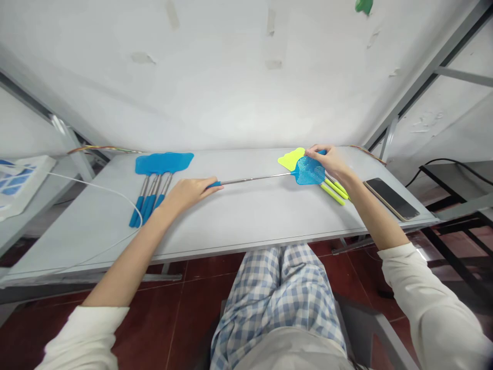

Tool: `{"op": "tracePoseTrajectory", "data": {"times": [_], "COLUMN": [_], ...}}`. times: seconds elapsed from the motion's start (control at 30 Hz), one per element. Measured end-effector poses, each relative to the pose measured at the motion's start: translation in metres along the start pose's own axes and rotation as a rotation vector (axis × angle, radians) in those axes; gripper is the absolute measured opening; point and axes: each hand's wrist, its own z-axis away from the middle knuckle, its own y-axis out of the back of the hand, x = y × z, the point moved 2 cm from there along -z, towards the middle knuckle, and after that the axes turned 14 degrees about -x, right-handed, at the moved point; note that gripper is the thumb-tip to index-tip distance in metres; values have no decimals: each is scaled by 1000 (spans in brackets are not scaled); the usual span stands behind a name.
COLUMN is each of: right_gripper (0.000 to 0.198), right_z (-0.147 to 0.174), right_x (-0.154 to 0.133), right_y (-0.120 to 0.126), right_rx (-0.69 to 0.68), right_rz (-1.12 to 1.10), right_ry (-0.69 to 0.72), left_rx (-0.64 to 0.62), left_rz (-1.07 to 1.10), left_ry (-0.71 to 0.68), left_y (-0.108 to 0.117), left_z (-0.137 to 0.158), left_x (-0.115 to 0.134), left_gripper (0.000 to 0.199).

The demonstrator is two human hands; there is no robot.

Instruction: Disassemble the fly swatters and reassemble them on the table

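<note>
A blue fly swatter (310, 170) with a thin metal telescopic shaft, drawn out long, spans the space between my hands above the table. My left hand (194, 191) is closed round its blue handle, part of which the fingers hide. At the other end my right hand (327, 158) pinches the top edge of the perforated blue head. Below and behind that hand lie several yellow-green fly swatters (291, 159), partly covered by the blue head. On the left, several blue fly swatters (164, 163) lie side by side, heads toward the wall and handles toward me.
A grey-white table (246, 221) stands against the white wall. A smartphone (391, 198) rests at its right end. A white cable (111, 191) runs across the left side, near a white and blue box (23, 185). Metal frame posts flank both ends.
</note>
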Motion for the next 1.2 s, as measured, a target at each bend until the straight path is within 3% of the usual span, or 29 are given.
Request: {"op": "tracePoseTrajectory", "data": {"times": [0.13, 0.23, 0.37, 0.43, 0.53, 0.6, 0.67, 0.77, 0.83, 0.9, 0.97, 1.03, 1.2], "right_gripper": [40, 42, 38, 37, 41, 45, 46, 46, 41, 36, 34, 35, 34], "right_z": [1, 8, 13, 15, 21, 28, 29, 18, 6, -5, -9, -6, 19], "right_x": [-24, -48, -52, -44, -31, -28, -32, -44, -49, -48, -38, -23, 11], "right_y": [-37, -43, -32, -25, -23, -36, -64, -118, -139, -141, -130, -113, -89], "right_rx": [97, 111, 26, 48, 334, 488, 372, -85, -180, -187, -213, -227, -181], "right_rz": [-66, 7, 106, 137, 200, 215, 175, -25, -72, -22, 104, 323, 870], "right_ry": [126, 188, 159, 145, 72, -18, -76, -105, -116, -142, -195, -260, -328], "left_rx": [-60, -86, -75, -62, -50, -35, -3, -42, -156, -233, -226, -174, 167], "left_rz": [26, 16, 36, 93, 287, 479, 656, 835, 888, 870, 823, 780, 456], "left_ry": [-78, -86, -53, -32, 49, 90, 68, -66, -145, -217, -261, -202, 383], "left_y": [6, 11, 15, 15, 14, 13, 12, 12, 12, 12, 10, 2, -27], "left_z": [-6, -8, -6, -3, -1, -3, -9, -23, -28, -26, -17, -6, 16], "left_x": [45, 68, 67, 61, 55, 58, 68, 97, 116, 125, 118, 96, 3], "left_gripper": [40, 42, 45, 45, 45, 41, 35, 34, 38, 42, 45, 48, 46]}}
